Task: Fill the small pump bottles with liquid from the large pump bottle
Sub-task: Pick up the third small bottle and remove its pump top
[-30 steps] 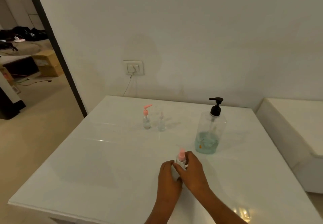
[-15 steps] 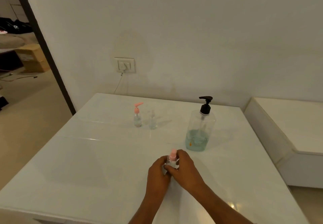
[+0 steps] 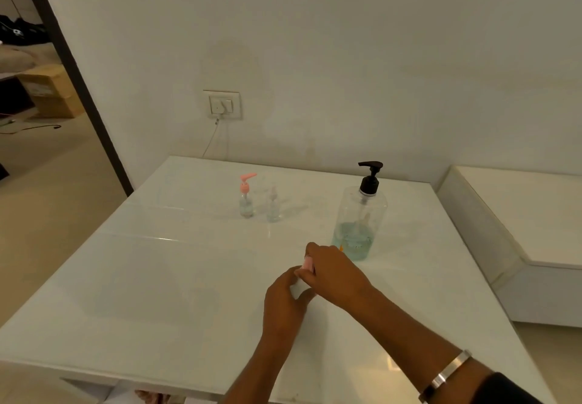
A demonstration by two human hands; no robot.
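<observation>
Near edge of the white table: both hands meet on a small pump bottle w/ a pink cap. Left hand is curled round the clear body; right hand pinches the pink top from above, probably twisting it, though can't tell which way. Metal bracelet on right wrist.

Just beyond, right of centre: large pump bottle, black pump, blue liquid only in the bottom part. Farther, centre-left: a pink-pump small bottle and a clear small bottle, side by side, well apart from the hands.

Progress, as a guess: early or mid. Held bottle's fill level is hidden by fingers. Far pair are too small & see-through to judge liquid; the clear one's top is hard to make out.
</observation>
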